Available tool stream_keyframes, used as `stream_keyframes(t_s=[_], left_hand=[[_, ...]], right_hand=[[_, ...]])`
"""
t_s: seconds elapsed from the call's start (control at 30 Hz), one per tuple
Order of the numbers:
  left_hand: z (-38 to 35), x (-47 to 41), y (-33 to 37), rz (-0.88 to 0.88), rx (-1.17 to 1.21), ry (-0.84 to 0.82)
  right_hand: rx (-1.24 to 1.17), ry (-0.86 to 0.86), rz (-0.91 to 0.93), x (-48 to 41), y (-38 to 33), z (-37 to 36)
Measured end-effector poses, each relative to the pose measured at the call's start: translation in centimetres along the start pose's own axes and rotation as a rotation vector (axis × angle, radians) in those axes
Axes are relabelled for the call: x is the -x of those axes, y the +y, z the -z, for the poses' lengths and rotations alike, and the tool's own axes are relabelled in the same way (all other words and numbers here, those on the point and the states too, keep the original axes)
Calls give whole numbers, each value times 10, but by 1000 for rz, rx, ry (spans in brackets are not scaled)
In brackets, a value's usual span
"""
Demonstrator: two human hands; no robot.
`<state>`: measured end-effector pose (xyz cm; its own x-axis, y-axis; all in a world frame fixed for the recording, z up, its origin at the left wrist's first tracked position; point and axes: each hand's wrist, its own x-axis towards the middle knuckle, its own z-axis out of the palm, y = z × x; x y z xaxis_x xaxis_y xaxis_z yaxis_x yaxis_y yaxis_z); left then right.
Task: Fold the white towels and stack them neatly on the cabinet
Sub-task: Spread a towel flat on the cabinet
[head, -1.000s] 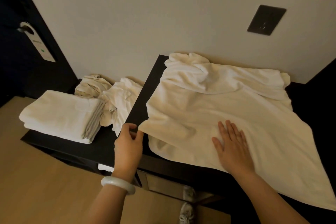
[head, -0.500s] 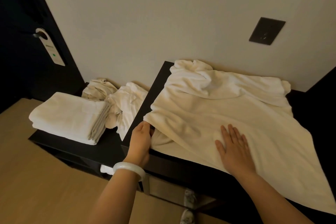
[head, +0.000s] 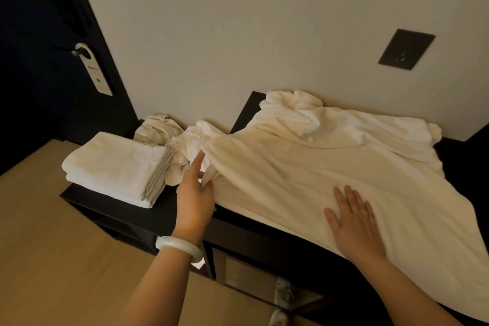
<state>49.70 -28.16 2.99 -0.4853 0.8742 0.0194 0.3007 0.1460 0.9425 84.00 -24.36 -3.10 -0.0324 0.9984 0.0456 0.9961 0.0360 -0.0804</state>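
We see the unfolded white towel (head: pixel 330 167) spread over the raised right section of the dark counter (head: pixel 246 111), filling the right half of the frame, with its far edge bunched against the wall and its near right portion draped over the front edge. Our left hand (head: pixel 194 193), at centre frame, pinches a gathered fold at the towel's left edge between thumb and fingers, with the index finger extended upward. A pale bangle (head: pixel 178 246) sits on that wrist. Our right hand (head: pixel 354 222), at lower right, lies flat on the towel, palm down, fingers straight and slightly spread, holding nothing. On the lower left section of the counter rests a stack of folded towels (head: pixel 113 167), and just behind it, toward the wall, lie crumpled towels (head: pixel 158 130). A door hanger (head: pixel 94 71) hangs at upper left, and a dark wall plate (head: pixel 406 49) is at upper right.
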Motion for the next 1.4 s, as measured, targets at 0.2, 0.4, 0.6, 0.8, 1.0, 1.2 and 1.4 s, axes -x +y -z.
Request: stream_keyframes(t_s=[0.2, 0.4, 0.6, 0.8, 1.0, 1.2, 1.4], left_hand=[[-7, 0, -14, 98, -237, 32], [-10, -21, -9, -199, -576, -127], [27, -21, -48, 179, -44, 190], [33, -8, -61, 13, -188, -1], [38, -10, -53, 157, 132, 69], [45, -7, -40, 156, 268, 31], [51, -14, -34, 181, 346, 43]], right_hand=[[22, 0, 7, 0, -2, 2], [24, 0, 54, 8, 19, 11], [28, -67, 58, 12, 38, 17], [-18, -83, 104, 21, 18, 15], [-82, -57, 197, 16, -18, 30], [-229, -221, 548, 33, -69, 24], [-344, -241, 477, 32, -75, 27]])
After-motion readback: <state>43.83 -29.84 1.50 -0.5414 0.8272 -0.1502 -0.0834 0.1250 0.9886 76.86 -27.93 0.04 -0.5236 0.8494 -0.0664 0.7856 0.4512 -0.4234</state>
